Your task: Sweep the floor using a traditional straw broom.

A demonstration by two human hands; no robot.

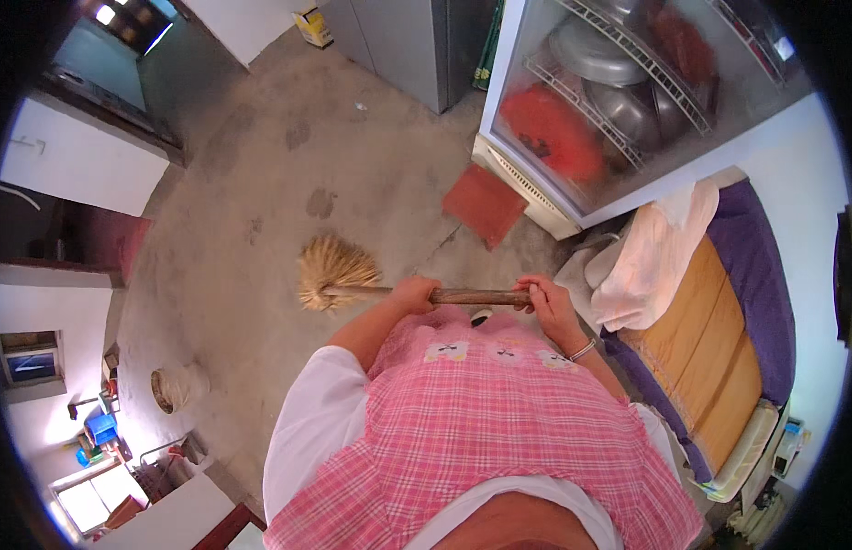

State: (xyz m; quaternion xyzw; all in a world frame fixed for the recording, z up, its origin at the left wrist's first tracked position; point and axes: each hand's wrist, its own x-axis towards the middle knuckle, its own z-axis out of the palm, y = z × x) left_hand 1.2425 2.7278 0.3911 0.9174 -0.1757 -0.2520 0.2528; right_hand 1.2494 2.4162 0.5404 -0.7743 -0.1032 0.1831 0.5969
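Note:
A straw broom (338, 271) with a wooden handle (481, 297) lies across in front of my pink checked apron. My left hand (417, 294) is closed around the handle's lower part, nearer the straw head. Near the handle's far end, at the right, my right hand (541, 302) holds it, with a bracelet on the wrist. The broom's bristles fan out over the concrete floor (213, 275) to the left of my hands. Whether they touch the floor I cannot tell.
A glass-fronted cabinet (529, 185) with basins stands at the upper right, a red square (484, 205) at its base. A seat (715, 337) with purple cloth is at the right. Grey cabinet (398, 41) above; a whitish container (171, 390) stands at the lower left.

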